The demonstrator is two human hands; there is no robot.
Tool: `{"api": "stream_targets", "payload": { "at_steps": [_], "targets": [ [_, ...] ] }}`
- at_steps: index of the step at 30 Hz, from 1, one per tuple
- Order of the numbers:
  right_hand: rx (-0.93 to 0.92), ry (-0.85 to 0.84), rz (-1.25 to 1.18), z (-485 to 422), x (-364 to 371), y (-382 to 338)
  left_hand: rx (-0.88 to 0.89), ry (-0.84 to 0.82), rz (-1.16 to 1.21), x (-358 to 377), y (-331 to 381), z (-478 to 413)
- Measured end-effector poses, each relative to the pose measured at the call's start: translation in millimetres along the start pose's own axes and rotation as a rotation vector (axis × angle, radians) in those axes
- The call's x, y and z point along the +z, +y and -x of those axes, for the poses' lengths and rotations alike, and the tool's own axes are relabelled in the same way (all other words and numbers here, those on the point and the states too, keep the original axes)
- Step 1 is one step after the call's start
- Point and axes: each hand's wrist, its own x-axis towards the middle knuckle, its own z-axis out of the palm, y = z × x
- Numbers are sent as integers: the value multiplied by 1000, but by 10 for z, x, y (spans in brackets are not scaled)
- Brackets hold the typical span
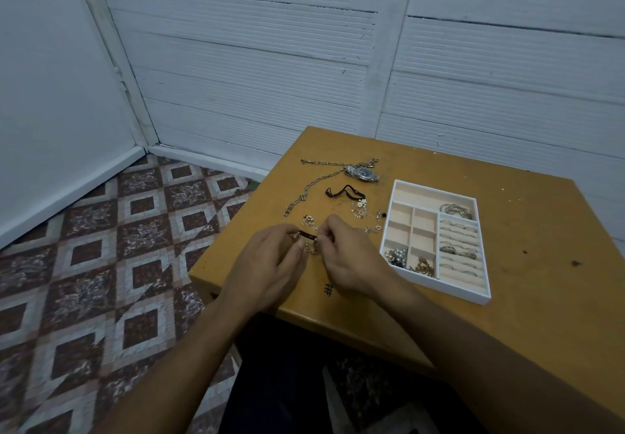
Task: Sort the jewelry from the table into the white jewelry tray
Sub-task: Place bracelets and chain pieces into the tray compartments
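Note:
Both hands meet over the left part of the wooden table (527, 298). My left hand (270, 261) and my right hand (351, 261) pinch the two ends of a gold chain bracelet with a black bar (308, 240), whose chain hangs in a loop between them. The white jewelry tray (439, 286) stands to the right, with rings in its padded slots, bangles at the back, pearls and gold pieces in its front cells. Loose on the table behind my hands lie a silver watch (363, 173), a long silver chain (313, 185), a black cord (343, 192) and small earrings (363, 212).
The table's left edge drops to a patterned tile floor (101, 264). White panelled walls (304, 61) close the corner behind. A small hash mark (328, 290) is drawn near the table's front edge. My dark-clothed lap shows below.

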Motion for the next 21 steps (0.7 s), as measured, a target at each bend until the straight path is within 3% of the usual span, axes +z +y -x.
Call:
{"api": "stream_targets", "payload": {
  "at_steps": [14,21],
  "targets": [
    [173,-52,-511,8,-235,-107,-62,10,321,-68,209,-52],
    [150,-100,-405,-9,-392,-160,-238,-80,643,-42,281,-138]
  ]
}}
